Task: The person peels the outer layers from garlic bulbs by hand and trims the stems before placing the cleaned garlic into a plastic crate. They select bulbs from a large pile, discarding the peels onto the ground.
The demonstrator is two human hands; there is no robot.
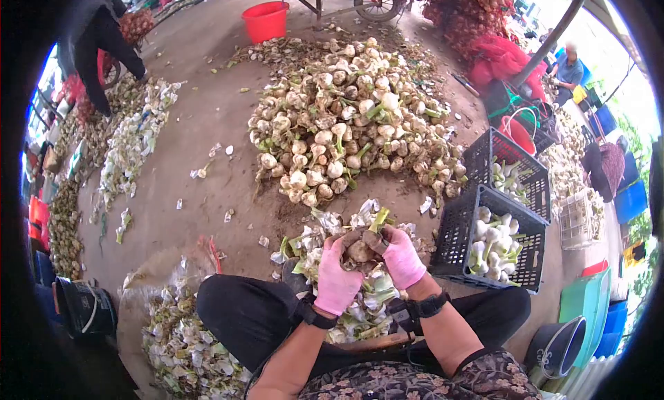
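Note:
A garlic bulb [360, 253] with brown, dirty skin and a short green stem [379, 220] is between my two hands. My left hand [338, 275], in a pink glove with darkened fingertips, grips it from the left. From the right, my right hand [402, 256], gloved the same way, has its fingers closed at the bulb and the base of the stem. Peeled garlic skins [377, 296] lie beneath my hands, between my legs. Ahead is a large heap of unpeeled garlic bulbs [346, 123].
Right of my knee stands a black crate [453, 244] with cleaned white garlic, and another crate [484, 147] behind it. A red bucket [265, 23] stands at the back. One person [97, 40] bends at the far left; another [568, 71] sits at the far right.

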